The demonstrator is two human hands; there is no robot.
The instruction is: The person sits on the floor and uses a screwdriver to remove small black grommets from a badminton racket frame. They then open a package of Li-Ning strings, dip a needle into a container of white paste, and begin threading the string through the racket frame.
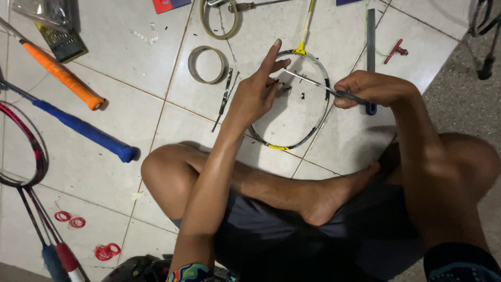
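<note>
Head view: racket frame point(313, 137) ahead on floor; left hand point(259, 94) pinching rim, right hand point(373, 89) gripping awl point(318, 83) crosswise.

The person's arms are bare from wrist to upper arm, and the left hand point(254, 94) and right hand point(371, 87) wear no gloves. Below the hands, dark grey shorts cover the lap; legs and feet are bare. A multicoloured patterned cuff edge shows far below the left hand.

The head camera looks steeply down, close over the tiled floor point(130, 130).
</note>
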